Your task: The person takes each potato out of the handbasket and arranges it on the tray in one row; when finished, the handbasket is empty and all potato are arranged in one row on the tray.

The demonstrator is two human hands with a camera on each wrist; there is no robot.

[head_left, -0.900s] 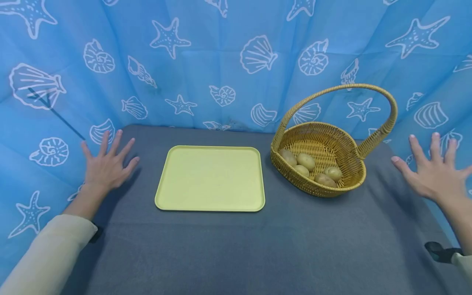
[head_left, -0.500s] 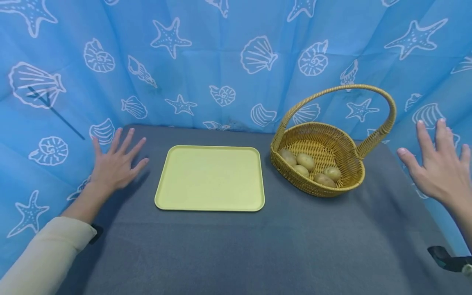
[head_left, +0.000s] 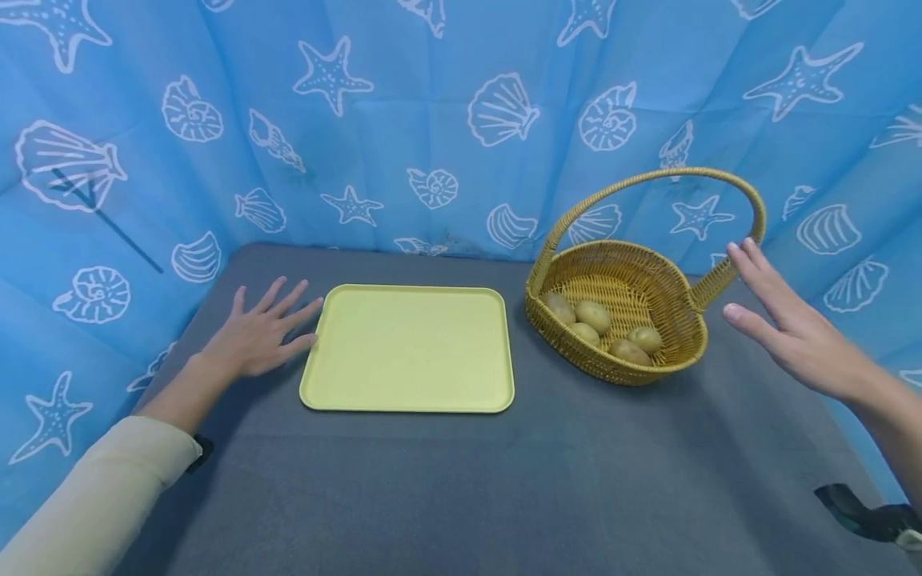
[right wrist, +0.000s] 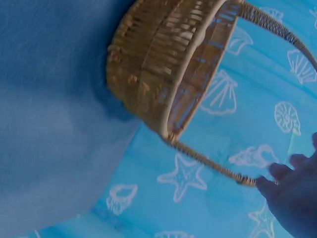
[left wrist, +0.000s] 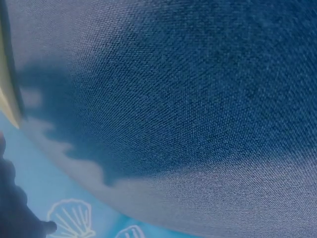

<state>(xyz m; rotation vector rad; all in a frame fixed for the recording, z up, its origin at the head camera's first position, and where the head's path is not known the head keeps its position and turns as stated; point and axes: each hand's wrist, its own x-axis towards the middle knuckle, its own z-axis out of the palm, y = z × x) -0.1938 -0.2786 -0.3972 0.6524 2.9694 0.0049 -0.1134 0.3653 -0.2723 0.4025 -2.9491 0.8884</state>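
Observation:
A wicker basket with a tall arched handle stands at the back right of the table. Several potatoes lie in it, toward its near left side. My right hand is at the basket's right, fingers straight, its fingertips overlapping the handle's right side in the head view. Left of the basket lies a flat yellow tray with nothing on it. My left hand hovers by the tray's left edge with its fingers spread, holding nothing. In the right wrist view the basket shows from its side.
A dark grey cloth covers the table. Behind and along both sides hangs a blue curtain printed with white shells and starfish. A dark strap is on the right wrist.
Both hands have moved inward: the left toward the tray's left edge, the right leftward to the basket handle, its fingers drawing closer together. Basket, potatoes and tray have stayed in place.

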